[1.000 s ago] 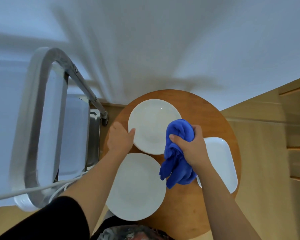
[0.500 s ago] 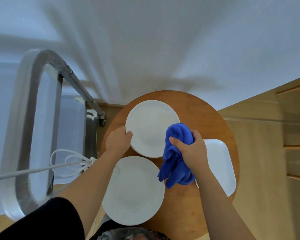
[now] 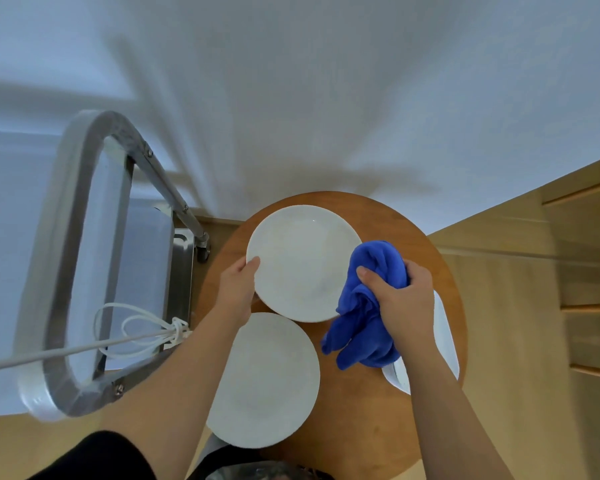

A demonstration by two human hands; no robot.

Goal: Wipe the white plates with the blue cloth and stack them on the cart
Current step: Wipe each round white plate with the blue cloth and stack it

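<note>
**Clerk:** Item one?

**Checker:** Round wooden table (image 3: 354,403), brown top. On it: far round white plate (image 3: 302,261), near round white plate (image 3: 264,382), and a white rectangular dish (image 3: 445,341) at the right edge, partly covered.

**Clerk:** Hands?

**Checker:** Left hand (image 3: 236,294), fingers curled round the far plate's left rim, thumb on top; the plate's near edge overlaps the near plate. Right hand (image 3: 400,306), fingers closed in a fist on a bunched blue cloth (image 3: 368,306), which touches the far plate's right edge and hangs over the table.

**Clerk:** Cart?

**Checker:** Grey metal cart (image 3: 84,265), left of the table, tubular handle frame, white cord (image 3: 136,327) knotted beside it. Plates on its shelves: cannot tell.
</note>
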